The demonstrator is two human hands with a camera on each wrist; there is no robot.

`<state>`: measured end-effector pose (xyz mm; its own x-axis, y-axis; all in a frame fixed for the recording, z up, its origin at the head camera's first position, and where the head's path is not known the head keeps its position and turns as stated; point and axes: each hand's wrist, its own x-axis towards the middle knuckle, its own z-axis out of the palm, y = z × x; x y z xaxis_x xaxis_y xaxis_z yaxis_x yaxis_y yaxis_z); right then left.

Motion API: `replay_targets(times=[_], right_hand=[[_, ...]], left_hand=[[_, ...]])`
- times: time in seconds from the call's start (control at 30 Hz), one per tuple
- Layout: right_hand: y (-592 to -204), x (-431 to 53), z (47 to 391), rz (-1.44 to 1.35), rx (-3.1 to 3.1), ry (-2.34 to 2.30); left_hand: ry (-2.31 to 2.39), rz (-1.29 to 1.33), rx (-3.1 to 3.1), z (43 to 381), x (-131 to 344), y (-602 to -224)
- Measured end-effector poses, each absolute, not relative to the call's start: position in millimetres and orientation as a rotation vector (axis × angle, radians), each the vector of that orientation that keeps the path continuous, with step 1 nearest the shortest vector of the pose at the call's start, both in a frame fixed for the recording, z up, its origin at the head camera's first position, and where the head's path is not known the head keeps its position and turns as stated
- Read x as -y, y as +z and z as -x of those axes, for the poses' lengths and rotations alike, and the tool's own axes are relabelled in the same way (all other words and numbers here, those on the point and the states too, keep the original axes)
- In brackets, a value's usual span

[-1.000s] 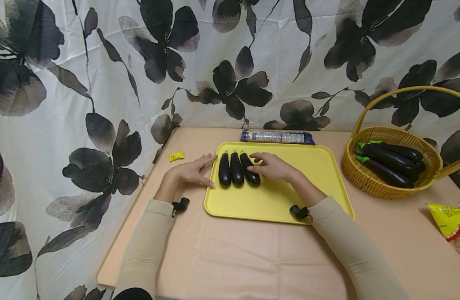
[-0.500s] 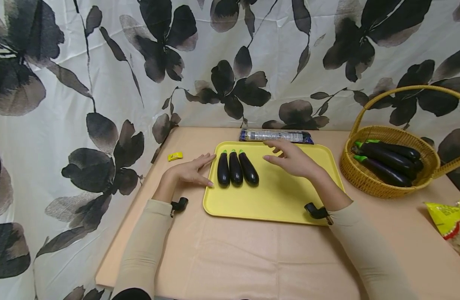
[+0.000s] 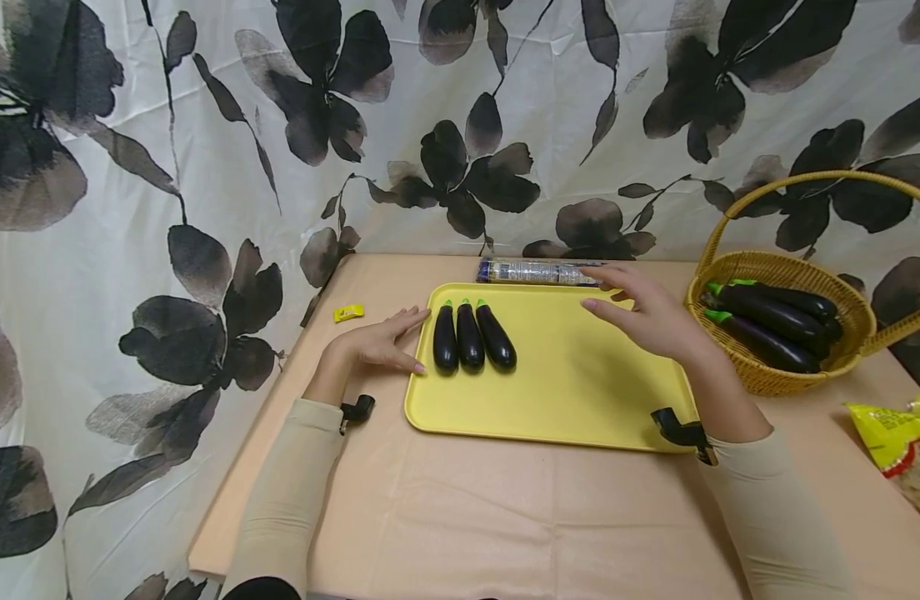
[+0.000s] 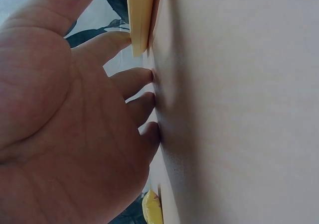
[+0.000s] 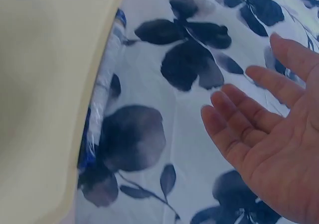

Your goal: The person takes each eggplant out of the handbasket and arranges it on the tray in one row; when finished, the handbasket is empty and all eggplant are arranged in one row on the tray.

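Observation:
Three dark purple eggplants with green tips lie side by side on the left part of a yellow tray (image 3: 565, 408): a left one (image 3: 446, 340), a middle one (image 3: 471, 337) and a right one (image 3: 496, 337). My left hand (image 3: 377, 343) rests at the tray's left edge, fingers and thumb extended; in the left wrist view its fingertips touch the table and tray side. Above the tray's right half hovers my right hand (image 3: 647, 312), holding nothing, its fingers loosely extended in the right wrist view. Several more eggplants (image 3: 775, 321) lie in a wicker basket (image 3: 767, 383) at the right.
Behind the tray lies a long clear-and-blue plastic package (image 3: 535, 272). A small yellow packet (image 3: 348, 312) is left of the tray. At the right edge sits a yellow and red bag (image 3: 895, 442). A floral curtain (image 3: 445, 100) hangs along the back and left.
My right hand has left the right eggplant on the tray and moved rightward across the tray towards the basket. The left hand has stayed at the tray's left edge.

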<state>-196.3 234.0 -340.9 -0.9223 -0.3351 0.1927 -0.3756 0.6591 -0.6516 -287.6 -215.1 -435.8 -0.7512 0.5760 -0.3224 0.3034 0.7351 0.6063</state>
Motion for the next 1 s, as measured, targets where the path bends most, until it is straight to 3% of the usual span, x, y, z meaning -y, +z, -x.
replay_targets(times=[1.0], right_hand=[[-351.5,-352.1,194.6,-0.176,2.824,0.855]], left_hand=[[0.76,-0.641,-2.424,287.1,215.1,-436.0]])
